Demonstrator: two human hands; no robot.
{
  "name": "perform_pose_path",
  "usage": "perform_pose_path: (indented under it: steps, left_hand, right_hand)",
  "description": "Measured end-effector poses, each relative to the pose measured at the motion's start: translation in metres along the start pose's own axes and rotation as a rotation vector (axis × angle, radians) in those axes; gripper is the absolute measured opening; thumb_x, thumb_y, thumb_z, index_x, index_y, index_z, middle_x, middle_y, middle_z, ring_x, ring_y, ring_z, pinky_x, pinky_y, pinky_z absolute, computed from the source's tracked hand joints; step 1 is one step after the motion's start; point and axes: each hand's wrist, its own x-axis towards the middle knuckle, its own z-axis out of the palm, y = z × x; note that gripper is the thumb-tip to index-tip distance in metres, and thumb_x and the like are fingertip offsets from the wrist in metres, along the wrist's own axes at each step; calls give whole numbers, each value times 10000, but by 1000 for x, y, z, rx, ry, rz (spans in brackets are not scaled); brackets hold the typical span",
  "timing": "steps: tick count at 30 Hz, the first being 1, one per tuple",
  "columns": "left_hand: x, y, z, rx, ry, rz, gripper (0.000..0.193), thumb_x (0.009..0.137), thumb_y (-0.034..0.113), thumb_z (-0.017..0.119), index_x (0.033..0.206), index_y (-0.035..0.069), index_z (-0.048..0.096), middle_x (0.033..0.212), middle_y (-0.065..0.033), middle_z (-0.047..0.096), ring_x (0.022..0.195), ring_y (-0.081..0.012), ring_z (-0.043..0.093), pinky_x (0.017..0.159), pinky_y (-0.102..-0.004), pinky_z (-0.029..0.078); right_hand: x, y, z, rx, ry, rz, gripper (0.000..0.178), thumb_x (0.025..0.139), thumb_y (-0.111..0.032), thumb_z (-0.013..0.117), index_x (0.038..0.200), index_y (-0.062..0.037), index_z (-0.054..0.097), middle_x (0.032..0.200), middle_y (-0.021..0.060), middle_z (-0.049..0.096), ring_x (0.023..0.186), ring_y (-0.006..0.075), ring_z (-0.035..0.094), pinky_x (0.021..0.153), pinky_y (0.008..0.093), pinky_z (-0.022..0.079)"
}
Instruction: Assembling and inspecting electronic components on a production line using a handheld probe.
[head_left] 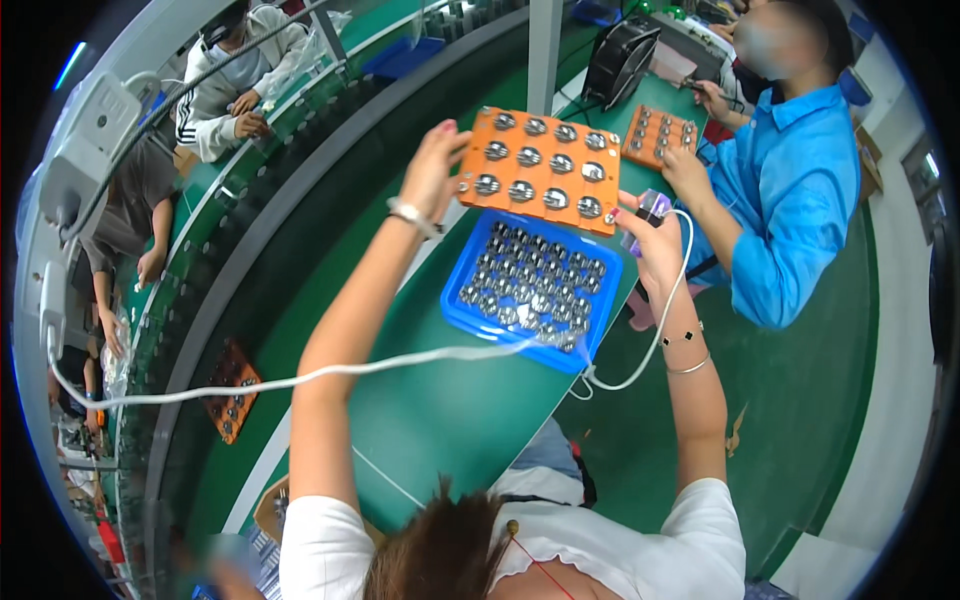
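An orange board (543, 167) with rows of round, shiny metal parts set in it is raised above the far end of the blue tray. My left hand (432, 172) grips its left edge, fingers bent around the side. At the lower right corner, my right hand (652, 245) holds the same board with the thumb on top. A small purple and black object (648, 215) shows by my right fingers; whether they touch it, I cannot tell. Below the board sits the blue tray (455, 312), holding many loose round metal parts (535, 285).
A white cable (300, 380) crosses under my left arm to the tray and loops toward my right hand. Across the green table (430, 400), a person in blue (795, 200) handles another orange board (657, 137). A curved conveyor (230, 250) runs left, carrying an orange board (233, 390). A black fan (620, 62) stands behind.
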Motion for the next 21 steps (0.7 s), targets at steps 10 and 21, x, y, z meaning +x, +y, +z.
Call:
perform_pose_path:
  steps: [10,21]
  left_hand:
    - [87,-108,-23,190,27,-112,524,956,358,439,1340,12,354,1243,-140,484,1155,-242,459,996,-346,350]
    - [122,-107,-40,468,-20,-57,612,933,447,431,1352,4,373,1369,-157,423,1272,-241,394,1036,-318,299]
  right_hand:
    - [55,65,-19,-192,116,31,322,650,53,689,945,43,561,848,82,624,685,139,595,592,254,470]
    - [82,86,-30,-245,-145,275,315,692,59,679,949,14,502,948,128,622,824,183,621,707,287,512]
